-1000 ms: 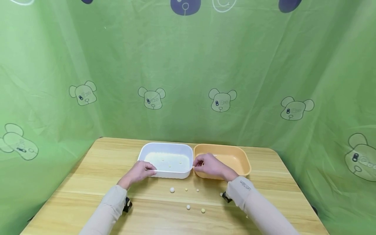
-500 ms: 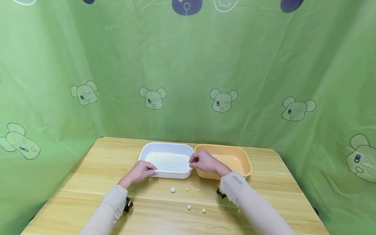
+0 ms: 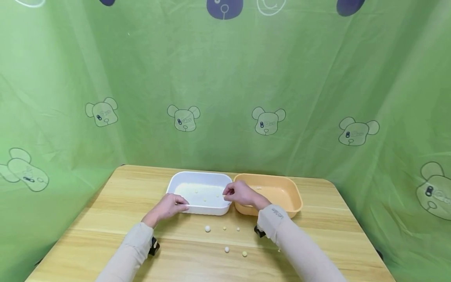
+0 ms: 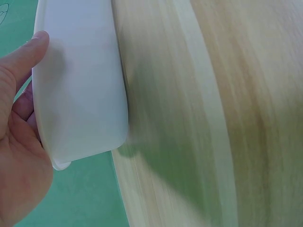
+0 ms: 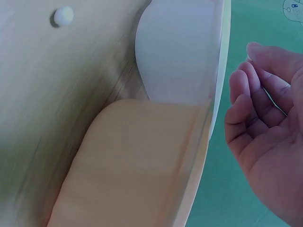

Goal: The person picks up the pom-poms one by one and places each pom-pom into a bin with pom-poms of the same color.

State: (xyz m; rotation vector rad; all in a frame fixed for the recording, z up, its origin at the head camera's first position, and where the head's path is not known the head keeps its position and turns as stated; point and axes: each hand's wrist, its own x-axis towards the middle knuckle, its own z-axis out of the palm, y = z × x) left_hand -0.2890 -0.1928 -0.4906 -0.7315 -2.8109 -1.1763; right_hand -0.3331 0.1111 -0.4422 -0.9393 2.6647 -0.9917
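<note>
My left hand (image 3: 169, 205) grips the near rim of a white plastic tub (image 3: 208, 210), thumb outside on its wall in the left wrist view. Small yellow balls (image 3: 204, 200) lie on that tub's floor. Above the tub's right end, my right hand (image 3: 243, 194) pinches a tiny pale ball between thumb and fingertip; in the right wrist view only a sliver of the ball (image 5: 249, 59) shows. Partly under the right wrist stands an orange tub (image 3: 296, 197), touching the white one side by side. Small white balls (image 3: 258, 188) sit inside it.
Loose on the wooden table (image 3: 190, 262) before the tubs are a larger white ball (image 3: 208, 228), a yellow ball (image 3: 244, 253), another white ball (image 3: 227, 249) and smaller ones. A green printed curtain (image 3: 225, 149) hangs behind and at both sides.
My right hand has moved left and slightly up, from where the tubs meet to over the white tub's right end. My left hand keeps its grip on the rim.
</note>
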